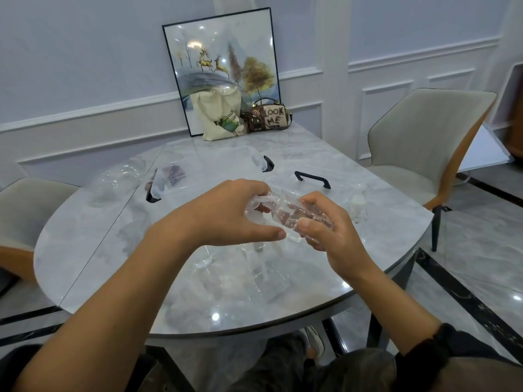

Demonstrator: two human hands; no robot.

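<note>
Above the marble table (119,250) I hold a small clear plastic bottle (285,213) on its side, with dark reddish bits inside. My right hand (325,230) grips the bottle's body. My left hand (226,213) curls its fingers round the threaded neck end, where a clear cap or spout piece (259,203) shows. Part of the bottle is hidden by my fingers.
Clear containers with black handles (312,178) (267,162) (154,190) stand on the table, along with a clear bottle (119,176), a small white-capped jar (358,207) and a packet of dark pieces (174,172). A tote bag (219,117), handbag (270,116) and framed picture (220,60) are at the back. Chairs (424,142) flank the table.
</note>
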